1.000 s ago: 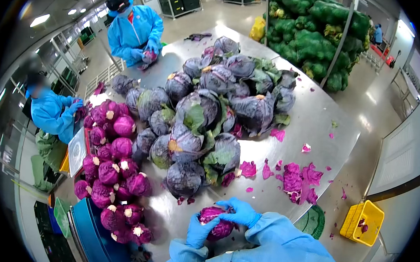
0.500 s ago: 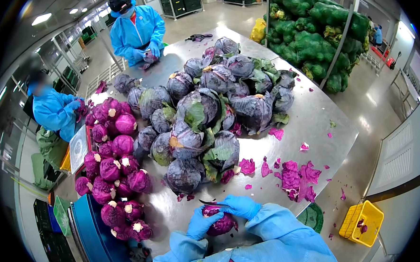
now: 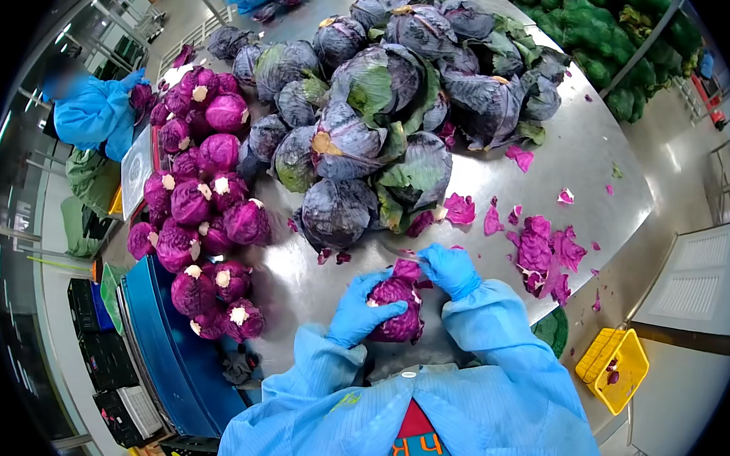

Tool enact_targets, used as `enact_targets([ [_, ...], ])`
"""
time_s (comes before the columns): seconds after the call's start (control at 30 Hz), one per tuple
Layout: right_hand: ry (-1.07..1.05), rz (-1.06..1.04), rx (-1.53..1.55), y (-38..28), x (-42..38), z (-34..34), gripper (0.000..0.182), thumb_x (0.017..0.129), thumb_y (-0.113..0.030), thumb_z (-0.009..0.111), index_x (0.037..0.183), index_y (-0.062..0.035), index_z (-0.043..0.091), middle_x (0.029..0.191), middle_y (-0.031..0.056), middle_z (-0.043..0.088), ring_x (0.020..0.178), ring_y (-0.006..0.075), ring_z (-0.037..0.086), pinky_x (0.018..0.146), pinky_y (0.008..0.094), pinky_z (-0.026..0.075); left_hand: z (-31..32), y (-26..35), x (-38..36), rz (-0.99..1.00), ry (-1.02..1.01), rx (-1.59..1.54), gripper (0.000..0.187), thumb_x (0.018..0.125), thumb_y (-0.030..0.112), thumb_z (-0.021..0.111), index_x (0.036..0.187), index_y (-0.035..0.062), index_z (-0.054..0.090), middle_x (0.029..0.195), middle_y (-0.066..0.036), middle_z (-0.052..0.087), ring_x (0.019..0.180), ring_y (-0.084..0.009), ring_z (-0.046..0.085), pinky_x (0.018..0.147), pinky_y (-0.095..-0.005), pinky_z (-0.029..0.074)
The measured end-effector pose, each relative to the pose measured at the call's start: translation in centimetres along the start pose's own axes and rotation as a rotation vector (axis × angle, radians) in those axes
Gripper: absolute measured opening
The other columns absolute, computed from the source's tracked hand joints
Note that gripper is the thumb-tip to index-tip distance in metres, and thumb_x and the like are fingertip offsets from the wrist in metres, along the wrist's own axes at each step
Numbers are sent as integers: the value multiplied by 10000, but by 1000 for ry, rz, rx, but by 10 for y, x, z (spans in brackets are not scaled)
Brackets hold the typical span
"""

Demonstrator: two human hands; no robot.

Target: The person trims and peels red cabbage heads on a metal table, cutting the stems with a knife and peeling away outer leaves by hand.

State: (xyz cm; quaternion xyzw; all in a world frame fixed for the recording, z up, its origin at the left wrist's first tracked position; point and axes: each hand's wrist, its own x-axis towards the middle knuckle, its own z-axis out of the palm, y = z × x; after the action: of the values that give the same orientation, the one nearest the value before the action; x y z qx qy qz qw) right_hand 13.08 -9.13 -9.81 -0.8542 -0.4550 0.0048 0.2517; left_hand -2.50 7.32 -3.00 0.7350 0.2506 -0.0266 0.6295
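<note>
Cabbage [image 3: 395, 310] at lower centre, against the desk [image 3: 583, 157] edge | left hand [image 3: 359, 307] fingers wrapped round its side | right hand [image 3: 449, 269] fingers pinching a top leaf | done: peeled heads [image 3: 204, 220] piled left, scraps [image 3: 541, 252] right | left: untrimmed heap [image 3: 388, 105] upper centre, seemingly about half.

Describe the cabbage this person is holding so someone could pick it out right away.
On the steel table, nearest the camera, below the pile of untrimmed cabbages. The red cabbage sits between the left hand and right hand, both blue-gloved; it alone is held, bright purple.
</note>
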Motion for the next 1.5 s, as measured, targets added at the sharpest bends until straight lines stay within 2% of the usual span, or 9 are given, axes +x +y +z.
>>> enact_targets([
  [0.4, 294, 464, 277, -13, -24, 13, 271, 877, -302, 674, 752, -85, 571, 726, 148, 596, 646, 343, 602, 562, 419, 464, 1, -3, -16, 153, -19, 52, 691, 657, 232, 872, 1261, 80, 573, 1253, -109, 510, 1188, -257, 501, 1044, -365, 400],
  [0.6, -4, 778, 212, -19, -40, -4, 304, 847, -363, 701, 845, -67, 632, 767, 156, 637, 676, 292, 632, 610, 394, 490, 10, -10, -17, 276, 31, 153, 729, 655, 274, 867, 1292, 98, 558, 1239, -142, 499, 1160, -292, 507, 1009, -380, 422],
  [0.7, -73, 705, 641, -35, -53, -31, 357, 818, -366, 743, 904, -38, 632, 746, 97, 644, 645, 173, 601, 620, 330, 489, 13, -7, -18, 263, 61, 195, 744, 647, 285, 869, 1296, 104, 553, 1231, -148, 499, 1147, -303, 509, 995, -392, 428],
  [0.73, -149, 737, 844, -45, -54, -34, 346, 807, -312, 774, 943, -36, 615, 745, 7, 609, 684, 87, 547, 650, 269, 474, 14, -7, -17, 264, 66, 205, 749, 644, 288, 870, 1298, 106, 552, 1228, -149, 498, 1143, -307, 510, 991, -395, 430],
  [0.83, -84, 832, 1364, -50, -63, -1, 308, 811, -261, 782, 953, -55, 602, 771, -29, 570, 718, 74, 534, 670, 243, 463, 15, -12, -16, 243, 59, 210, 755, 645, 293, 870, 1305, 114, 549, 1226, -149, 497, 1146, -309, 508, 993, -398, 429],
  [0.97, -267, 892, 1335, -44, -64, -8, 287, 840, -272, 753, 975, -67, 605, 803, -12, 580, 739, 85, 537, 687, 249, 471, 16, -9, -20, 245, 73, 221, 733, 658, 241, 869, 1296, 85, 541, 1229, -130, 491, 1144, -274, 508, 1003, -371, 419],
  [1.2, -98, 592, 897, -51, -64, -7, 351, 890, -349, 670, 1063, -50, 611, 934, 106, 676, 797, 194, 643, 746, 337, 511, 18, -7, -21, 221, 135, 139, 707, 660, 205, 871, 1269, 56, 545, 1220, -119, 499, 1133, -262, 521, 1007, -361, 429],
  [1.3, -194, 659, 718, -59, -52, -20, 333, 892, -343, 655, 1069, -64, 613, 903, 118, 677, 796, 236, 661, 729, 354, 518, 21, -6, -22, 211, 172, 163, 719, 646, 231, 878, 1267, 65, 555, 1215, -128, 502, 1131, -273, 524, 997, -369, 436],
  [1.5, -3, 768, 550, -26, -68, 11, 275, 899, -296, 621, 1078, -88, 621, 900, 141, 679, 823, 305, 669, 728, 365, 521, 23, -13, -29, 252, 160, 189, 744, 631, 242, 885, 1284, 104, 557, 1223, -138, 491, 1150, -295, 507, 1002, -379, 432],
])
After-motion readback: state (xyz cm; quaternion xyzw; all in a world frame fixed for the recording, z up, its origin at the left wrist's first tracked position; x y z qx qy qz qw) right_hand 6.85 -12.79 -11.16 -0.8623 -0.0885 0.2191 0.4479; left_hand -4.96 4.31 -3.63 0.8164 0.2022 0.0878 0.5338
